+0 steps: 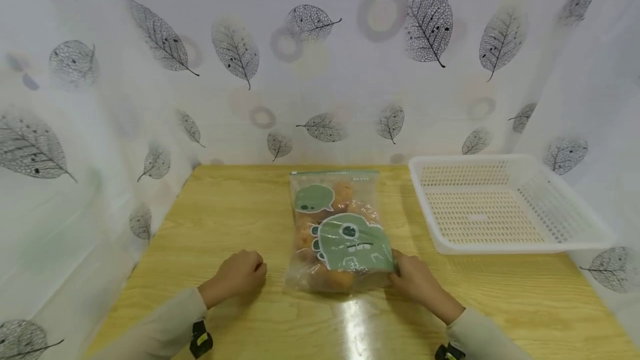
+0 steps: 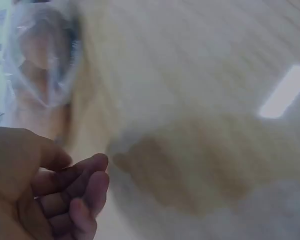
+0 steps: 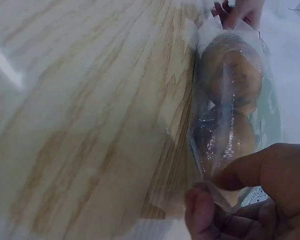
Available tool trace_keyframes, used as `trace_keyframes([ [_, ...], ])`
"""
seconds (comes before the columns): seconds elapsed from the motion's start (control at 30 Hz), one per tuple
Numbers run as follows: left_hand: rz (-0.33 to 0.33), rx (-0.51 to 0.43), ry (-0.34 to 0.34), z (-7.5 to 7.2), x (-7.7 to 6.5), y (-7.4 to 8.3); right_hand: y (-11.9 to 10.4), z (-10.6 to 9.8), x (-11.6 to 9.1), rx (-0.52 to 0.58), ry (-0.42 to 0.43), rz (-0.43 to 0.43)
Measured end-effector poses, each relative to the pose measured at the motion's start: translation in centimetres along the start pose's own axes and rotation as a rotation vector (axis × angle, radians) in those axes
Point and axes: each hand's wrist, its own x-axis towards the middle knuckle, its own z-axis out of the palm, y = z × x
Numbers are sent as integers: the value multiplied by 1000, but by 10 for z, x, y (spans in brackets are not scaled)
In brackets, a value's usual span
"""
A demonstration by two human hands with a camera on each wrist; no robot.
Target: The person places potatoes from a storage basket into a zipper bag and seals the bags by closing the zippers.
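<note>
A clear zip bag [image 1: 340, 232] with a green cartoon monster printed on it lies on the wooden table, its zip strip at the far end. Several rounded orange-brown pieces [image 3: 232, 75] show through the plastic. My right hand [image 1: 417, 279] pinches the bag's lower right edge between thumb and fingers, as the right wrist view shows up close. To the left of the bag, my left hand [image 1: 240, 274] is low over the table with loosely curled fingers [image 2: 92, 187] and nothing in them.
A white perforated plastic basket [image 1: 440, 240] stands at the right of the table [image 1: 225, 210]. Behind and at both sides hangs a white curtain [image 1: 320, 82] printed with leaves. Each wrist carries a black strapped device [image 1: 201, 340].
</note>
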Motion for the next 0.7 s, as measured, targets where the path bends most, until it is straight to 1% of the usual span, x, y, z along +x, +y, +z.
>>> trace_keyframes([
  [0.07, 13, -115, -7, -5, 14, -1, -1, -1, 1, -6, -14, -23],
  [0.13, 11, -211, 4, -10, 34, -1, -2, -1, 1, -10, -25, -26],
  [0.17, -1, -272, 3, -12, 45, -1, -2, -1, 2, -16, -27, -26],
  [0.2, -26, -342, 0, -13, 57, -2, -2, -1, 2, -17, -31, -19],
  [0.27, -90, -519, -29, -15, 78, -3, -2, -1, 2, -18, -34, -11],
  [0.37, -229, -804, -95, -12, 105, -5, -1, 1, 3, -26, -22, -39],
  [0.4, -275, -876, -115, -10, 111, -5, 0, 2, 3, -24, -21, -47],
  [0.43, -316, -939, -137, -8, 116, -5, 0, 2, 3, -22, -20, -58],
  [0.5, -389, -1010, -151, -3, 123, -5, 0, 4, 3, -29, -20, -79],
  [0.6, -445, -1080, -155, 1, 127, -2, 1, 7, 3, -21, -34, -84],
  [0.7, -475, -1169, -135, 2, 131, 2, 0, 8, 1, -16, -40, -87],
])
